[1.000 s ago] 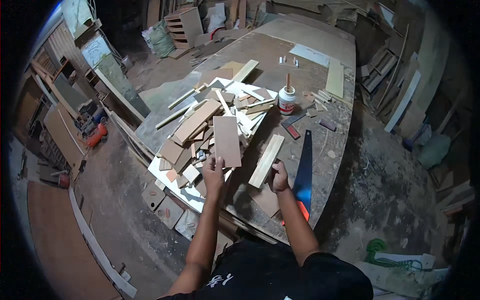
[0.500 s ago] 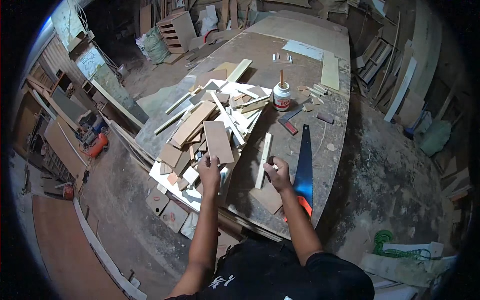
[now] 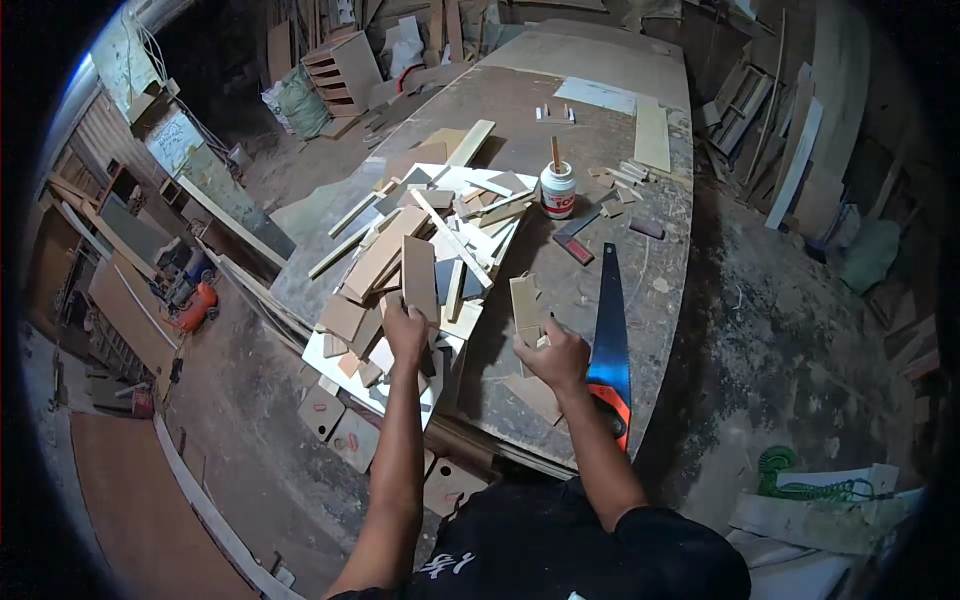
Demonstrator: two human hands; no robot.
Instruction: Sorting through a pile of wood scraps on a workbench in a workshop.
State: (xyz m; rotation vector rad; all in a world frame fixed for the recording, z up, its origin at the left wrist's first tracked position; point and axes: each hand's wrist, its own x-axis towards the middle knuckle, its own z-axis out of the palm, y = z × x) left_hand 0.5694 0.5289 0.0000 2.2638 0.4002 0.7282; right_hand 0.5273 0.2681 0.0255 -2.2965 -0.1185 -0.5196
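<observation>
My left hand is closed on a thin brown board at the front of a pile of mixed offcuts lying on white boards. Just right of the pile, my right hand grips a pale wood piece that points away from me. A handsaw with orange-red handle lies to its right on the worktable. Beyond stand a white glue jar with a stick in it and, near that, a try square, a small dark block and small sticks.
Leaning boards line the right side, above a green bag; a green coiled hose lies low right. At left are a red compressor, propped panels and a pillar. A wooden shelf unit and sacks stand behind.
The board in my left hand has drawn lower and turned narrower to view. My right hand has lowered slightly, and its wood piece has swung more upright in the picture.
</observation>
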